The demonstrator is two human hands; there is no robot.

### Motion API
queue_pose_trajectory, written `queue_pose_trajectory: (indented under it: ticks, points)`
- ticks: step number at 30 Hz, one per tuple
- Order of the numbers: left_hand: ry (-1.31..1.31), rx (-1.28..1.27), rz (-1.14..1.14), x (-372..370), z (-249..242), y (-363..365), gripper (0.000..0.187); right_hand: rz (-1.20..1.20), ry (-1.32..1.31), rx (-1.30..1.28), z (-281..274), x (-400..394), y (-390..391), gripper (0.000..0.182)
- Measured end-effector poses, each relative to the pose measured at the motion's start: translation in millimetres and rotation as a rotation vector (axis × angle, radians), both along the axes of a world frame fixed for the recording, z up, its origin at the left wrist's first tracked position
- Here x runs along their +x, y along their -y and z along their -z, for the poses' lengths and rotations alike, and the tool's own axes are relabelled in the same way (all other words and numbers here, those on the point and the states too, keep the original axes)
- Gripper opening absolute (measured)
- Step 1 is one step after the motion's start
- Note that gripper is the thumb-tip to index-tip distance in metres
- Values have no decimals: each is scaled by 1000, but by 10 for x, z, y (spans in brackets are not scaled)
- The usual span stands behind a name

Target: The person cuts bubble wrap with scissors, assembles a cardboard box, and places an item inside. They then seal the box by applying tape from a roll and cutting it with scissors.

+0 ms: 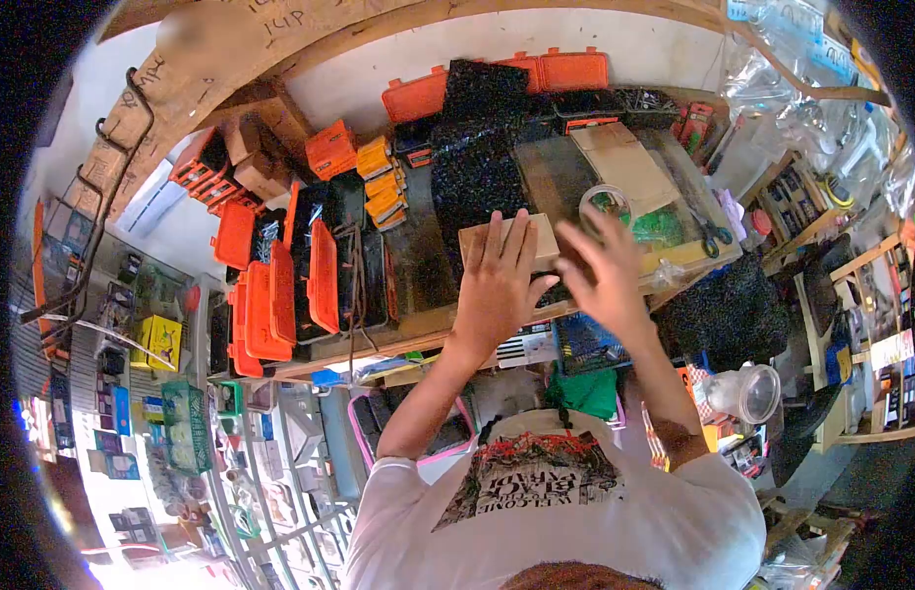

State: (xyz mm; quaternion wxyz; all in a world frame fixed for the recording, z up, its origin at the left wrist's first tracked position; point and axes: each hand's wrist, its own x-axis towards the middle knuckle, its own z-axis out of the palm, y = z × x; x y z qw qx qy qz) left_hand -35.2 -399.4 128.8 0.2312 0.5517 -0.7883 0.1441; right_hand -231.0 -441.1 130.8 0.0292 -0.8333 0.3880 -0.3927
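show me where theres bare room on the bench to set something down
Two patches of bench look free: a strip between the yellow boxes and the black sheet, and another between that sheet and the flat cardboard. Crowded: the left end with orange cases, the right with scissors, and the front middle, where the left hand lies on a small box.

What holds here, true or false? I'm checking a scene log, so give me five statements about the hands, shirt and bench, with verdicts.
1. The left hand lies on the brown box. True.
2. The scissors are in the right hand. False: the scissors lie toward the right end of the bench.
3. Yellow boxes are to the left of the brown box in the picture. True.
4. Every orange case is shut. False: some orange lids stand open.
5. The person wears a white shirt. True.
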Motion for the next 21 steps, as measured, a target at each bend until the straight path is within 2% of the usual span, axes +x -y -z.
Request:
queue_pose_trajectory:
  ticks: [3, 4, 7, 16, 19, 21]
  points:
    - [-23, 29, 0, 2, -21, -15, 72, 198, -13, 54, -6, -230, 140, 43]
    - [-23, 32, 4, 3, -59, -21, 71, 245, -90, 5, 66, -274, 186, 36]
    - [-18, 21, 3, -9, -157, -19, 70, 256, -221, -2, 242, -367, 285, 30]
    - [28, -7, -13, -15, -192, -21, 63, 323, -224, 78, 275, -373, 350, 26]
    - [69, -33, -19, 26, -93, 13, 59, 200, -21, 43, 70, -318, 243, 28]
    - [76, -67, -8, 45, 0, 45, 57, -14, 100, 40, -12, -272, 217, 27]
